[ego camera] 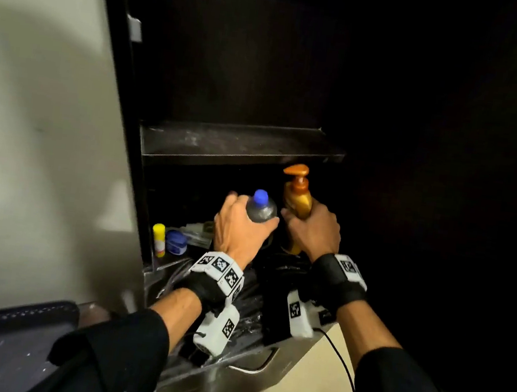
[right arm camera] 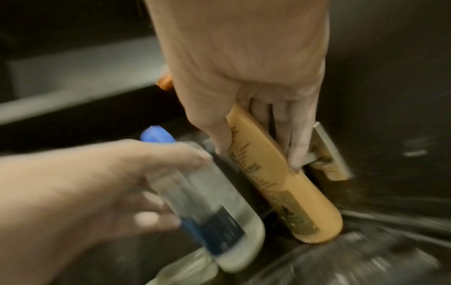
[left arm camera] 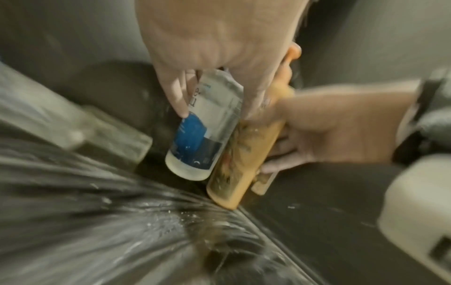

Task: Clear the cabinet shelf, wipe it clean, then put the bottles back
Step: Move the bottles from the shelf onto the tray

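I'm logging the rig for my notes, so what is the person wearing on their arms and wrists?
Both arms have black sleeves pushed up the forearm. Each wrist carries a black strap with white blocks printed with black square markers: left wrist band, right wrist band. A white camera housing hangs under each wrist, and a thin black cable trails from the right one.

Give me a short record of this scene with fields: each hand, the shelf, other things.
left hand: grips clear bottle with blue cap
right hand: grips orange pump bottle
upper shelf: bare, dusty marks
lower left: yellow tube, blue object
bottles: side by side below the shelf; touching cannot be told
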Tool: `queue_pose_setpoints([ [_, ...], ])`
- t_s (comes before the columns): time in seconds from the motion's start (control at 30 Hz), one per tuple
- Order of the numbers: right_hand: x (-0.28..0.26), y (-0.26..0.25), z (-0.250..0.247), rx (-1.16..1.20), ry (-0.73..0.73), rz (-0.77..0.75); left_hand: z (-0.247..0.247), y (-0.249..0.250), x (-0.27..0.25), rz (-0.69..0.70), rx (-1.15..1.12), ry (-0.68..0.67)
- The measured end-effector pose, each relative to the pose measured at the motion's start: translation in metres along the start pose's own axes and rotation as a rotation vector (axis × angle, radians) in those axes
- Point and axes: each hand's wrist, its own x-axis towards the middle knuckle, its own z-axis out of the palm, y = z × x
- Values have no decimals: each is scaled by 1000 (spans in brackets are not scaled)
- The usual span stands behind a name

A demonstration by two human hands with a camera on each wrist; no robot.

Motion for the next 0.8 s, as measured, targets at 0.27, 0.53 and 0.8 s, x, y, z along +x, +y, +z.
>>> queue_pose_setpoints([
  [0.27, -151, -41, -52, 108, 45, -141, -139, 17, -107, 140, -101, 53],
  [0.53, -270, -96, -24, 218, -128, -265, -266, -51, -170, 11, 5, 91],
  [0.8, -329, -141, 61, 229, -345, -276, -327, -136, -189, -205, 157, 127],
])
